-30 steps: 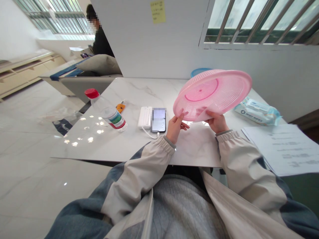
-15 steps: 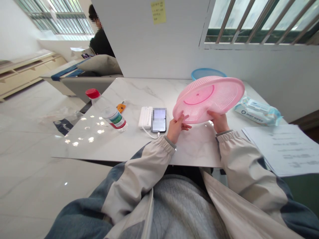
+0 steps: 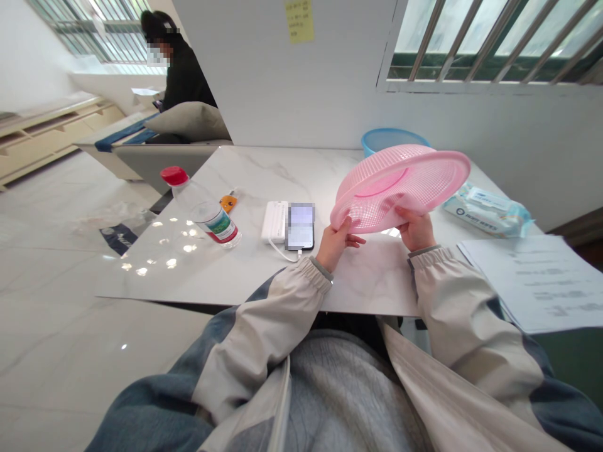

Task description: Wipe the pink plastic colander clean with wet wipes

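A pink mesh plastic basket is held up and tilted above the table, its hollow partly facing me. My left hand pinches its near left rim, the thumb on the inner side and some fingers stretched out below. On the near right part of the rim, my right hand is closed, and the wall bends inward beside the thumb. Behind the pink basket stands a blue basket, largely hidden by it. A phone lies left of my left hand, cabled to a white power bank.
A clear bottle with a red cap stands at the left near an orange trinket. Right of my hands are a wipes pack and printed sheets. A person in black sits beyond the table, far left.
The pink basket has tipped so that less of its inner base shows, and shifted slightly right. Its wall bends in more at my right thumb. The seated person has leaned left.
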A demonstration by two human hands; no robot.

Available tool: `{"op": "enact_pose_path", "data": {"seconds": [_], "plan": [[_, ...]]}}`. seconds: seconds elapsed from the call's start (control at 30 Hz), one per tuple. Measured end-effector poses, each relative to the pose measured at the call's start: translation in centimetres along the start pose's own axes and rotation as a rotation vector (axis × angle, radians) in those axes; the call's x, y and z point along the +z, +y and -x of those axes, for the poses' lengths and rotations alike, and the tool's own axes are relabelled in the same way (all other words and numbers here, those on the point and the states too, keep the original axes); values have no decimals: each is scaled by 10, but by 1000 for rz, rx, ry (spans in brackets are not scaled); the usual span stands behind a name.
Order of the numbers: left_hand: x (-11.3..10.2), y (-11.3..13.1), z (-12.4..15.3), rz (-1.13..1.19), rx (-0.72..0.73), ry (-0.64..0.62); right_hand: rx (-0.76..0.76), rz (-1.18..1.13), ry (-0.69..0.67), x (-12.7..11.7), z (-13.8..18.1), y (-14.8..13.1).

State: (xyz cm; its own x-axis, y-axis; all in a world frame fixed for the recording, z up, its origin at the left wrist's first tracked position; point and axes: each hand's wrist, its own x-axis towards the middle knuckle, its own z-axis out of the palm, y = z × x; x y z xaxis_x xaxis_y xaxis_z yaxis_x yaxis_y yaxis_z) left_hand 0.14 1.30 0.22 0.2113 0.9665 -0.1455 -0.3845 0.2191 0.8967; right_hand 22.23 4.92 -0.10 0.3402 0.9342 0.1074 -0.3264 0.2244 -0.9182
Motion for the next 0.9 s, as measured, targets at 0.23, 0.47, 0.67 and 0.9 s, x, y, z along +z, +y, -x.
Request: {"op": "enact_pose_path", "data": {"seconds": [0.23,0.47,0.67,0.9], "plan": [[-2,-2,-2,2,-3,3,19,-39,-16,2,1,-2],[1,3,1,7,-27,7,30,-15,13,-4,-3,4],[2,3,2,8,-29,-11,-51,-45,33,-5,-9,8],[1,2,3,-35,9,-40,-58,-63,0,1,-3,1]]}}
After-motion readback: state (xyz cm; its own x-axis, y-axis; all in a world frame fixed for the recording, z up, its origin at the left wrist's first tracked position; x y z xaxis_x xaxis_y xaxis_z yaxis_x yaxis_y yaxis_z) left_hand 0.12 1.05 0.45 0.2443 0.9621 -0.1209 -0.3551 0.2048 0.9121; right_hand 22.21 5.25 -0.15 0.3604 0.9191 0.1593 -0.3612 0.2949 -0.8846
